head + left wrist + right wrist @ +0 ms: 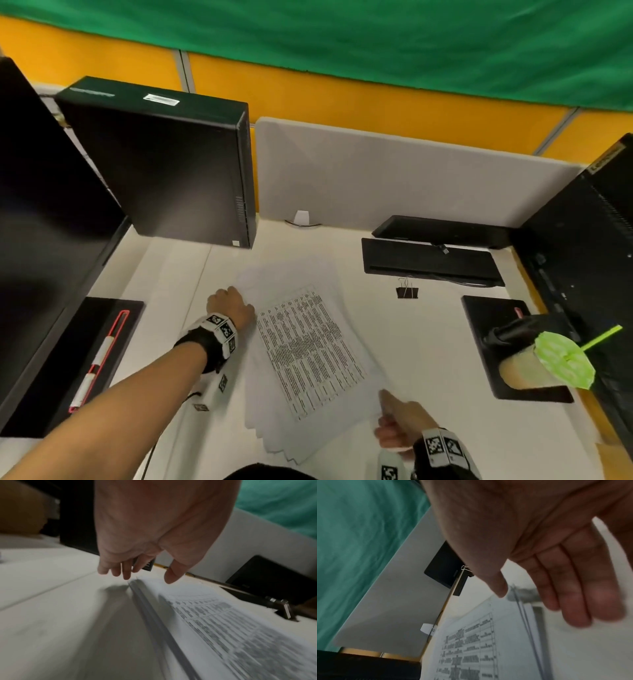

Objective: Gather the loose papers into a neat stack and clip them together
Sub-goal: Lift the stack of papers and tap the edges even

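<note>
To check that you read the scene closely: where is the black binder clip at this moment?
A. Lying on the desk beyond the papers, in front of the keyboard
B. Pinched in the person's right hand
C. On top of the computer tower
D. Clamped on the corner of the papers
A: the binder clip lies alone on the desk, just before the keyboard, apart from the papers and both hands.

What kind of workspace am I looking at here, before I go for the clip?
Most likely an office desk in a partitioned cubicle. A small desktop computer stands at the back left, a grey divider panel closes off the white desk, and the printed papers and a black binder clip lie on it.
</note>
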`<action>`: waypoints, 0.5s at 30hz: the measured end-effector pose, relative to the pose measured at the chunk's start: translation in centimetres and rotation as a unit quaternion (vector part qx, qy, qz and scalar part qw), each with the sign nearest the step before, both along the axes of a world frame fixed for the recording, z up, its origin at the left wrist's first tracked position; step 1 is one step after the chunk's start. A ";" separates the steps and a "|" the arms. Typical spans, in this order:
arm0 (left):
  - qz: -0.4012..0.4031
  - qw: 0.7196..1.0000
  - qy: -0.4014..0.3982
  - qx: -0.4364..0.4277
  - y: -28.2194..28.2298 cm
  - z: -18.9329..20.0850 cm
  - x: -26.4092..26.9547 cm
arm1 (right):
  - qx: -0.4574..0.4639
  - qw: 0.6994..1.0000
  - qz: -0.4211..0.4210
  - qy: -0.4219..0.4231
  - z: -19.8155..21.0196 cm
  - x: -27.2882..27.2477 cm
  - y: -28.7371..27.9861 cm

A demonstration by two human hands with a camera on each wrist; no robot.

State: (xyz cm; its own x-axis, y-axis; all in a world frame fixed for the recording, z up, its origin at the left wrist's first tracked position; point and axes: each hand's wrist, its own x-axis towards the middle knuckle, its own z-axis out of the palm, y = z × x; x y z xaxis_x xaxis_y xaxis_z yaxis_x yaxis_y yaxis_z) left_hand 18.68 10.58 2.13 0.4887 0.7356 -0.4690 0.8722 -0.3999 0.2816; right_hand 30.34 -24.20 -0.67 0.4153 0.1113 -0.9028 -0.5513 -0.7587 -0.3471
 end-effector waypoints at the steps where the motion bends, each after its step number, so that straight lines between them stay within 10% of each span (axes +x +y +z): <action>1: -0.022 1.000 0.012 0.002 0.3 -0.2 0.6 | 0.022 0.999 -0.007 0.027 -0.3 -0.9 0.2; 15: -0.182 0.970 0.080 0.137 3.0 -2.1 7.5 | 0.117 0.985 -0.112 0.060 0.9 0.0 1.6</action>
